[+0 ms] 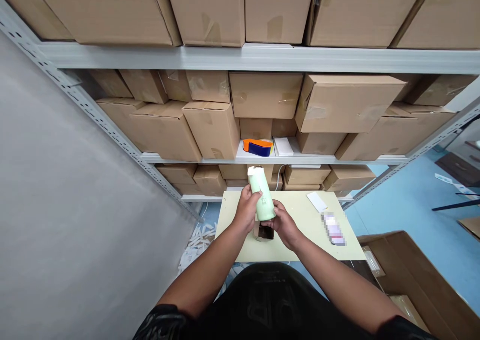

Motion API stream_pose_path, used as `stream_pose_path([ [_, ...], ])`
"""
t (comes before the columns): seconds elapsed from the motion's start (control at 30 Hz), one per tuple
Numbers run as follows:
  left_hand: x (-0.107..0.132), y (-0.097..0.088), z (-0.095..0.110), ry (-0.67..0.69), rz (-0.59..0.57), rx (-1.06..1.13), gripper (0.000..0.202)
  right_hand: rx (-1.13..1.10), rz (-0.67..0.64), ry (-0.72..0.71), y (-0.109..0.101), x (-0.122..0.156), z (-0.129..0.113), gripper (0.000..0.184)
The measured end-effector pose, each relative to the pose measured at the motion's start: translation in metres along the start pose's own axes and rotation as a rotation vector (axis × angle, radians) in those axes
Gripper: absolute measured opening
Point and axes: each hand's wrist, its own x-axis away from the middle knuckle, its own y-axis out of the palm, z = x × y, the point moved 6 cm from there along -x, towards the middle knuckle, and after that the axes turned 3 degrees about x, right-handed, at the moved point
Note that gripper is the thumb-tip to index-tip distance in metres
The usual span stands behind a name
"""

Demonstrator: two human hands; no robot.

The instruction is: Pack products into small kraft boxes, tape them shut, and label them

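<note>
A pale green cylindrical bottle (262, 195) with small dark print on its side is held tilted over the table, its top leaning away to the left. My left hand (247, 208) grips its left side, thumb across the front. At the lower right, my right hand (285, 226) has its fingers closed around the base. Just below the bottle, a small open cardboard box (257, 231) with a dark inside stands on the cream table (300, 250), partly hidden by my hands.
A white card (317, 202) and a pixelated item (333, 228) lie on the table's right side. Shelves of cardboard boxes (266, 95) rise behind, with an orange and blue strap (258, 147). A large open carton (416, 270) stands at right; paper scraps (195, 245) litter the left floor.
</note>
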Motion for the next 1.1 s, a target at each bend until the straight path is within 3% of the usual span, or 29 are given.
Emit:
stream_pose_path([
  [0.07,-0.002,0.000,-0.004,-0.039,0.007,0.043,0.041,-0.107,-0.057,0.075,0.004,0.001,0.000,0.046],
  [0.13,-0.004,0.002,-0.005,-0.073,-0.021,0.067,0.042,-0.078,-0.035,0.071,0.006,0.001,-0.005,0.047],
  [0.3,-0.004,0.004,-0.001,-0.100,-0.054,-0.125,0.052,0.239,0.143,-0.136,0.001,0.004,-0.024,0.059],
  [0.4,-0.005,0.002,-0.003,-0.119,-0.068,-0.095,0.049,0.386,0.161,-0.193,-0.005,0.006,-0.027,0.055],
  [0.5,-0.004,0.004,-0.006,-0.134,-0.184,0.035,0.047,0.417,0.126,-0.223,-0.015,0.006,-0.030,0.045],
  [0.6,0.000,0.005,-0.003,-0.071,-0.359,-0.010,0.059,0.482,0.150,-0.263,-0.027,0.001,-0.042,0.051],
  [0.83,0.017,0.013,-0.007,0.045,-0.731,-0.319,0.081,0.513,-0.088,-0.378,-0.011,-0.010,-0.079,0.100],
  [1.1,0.023,0.011,-0.019,-0.018,-0.838,-0.330,0.081,0.425,-0.272,-0.200,-0.014,-0.007,-0.079,0.084],
])
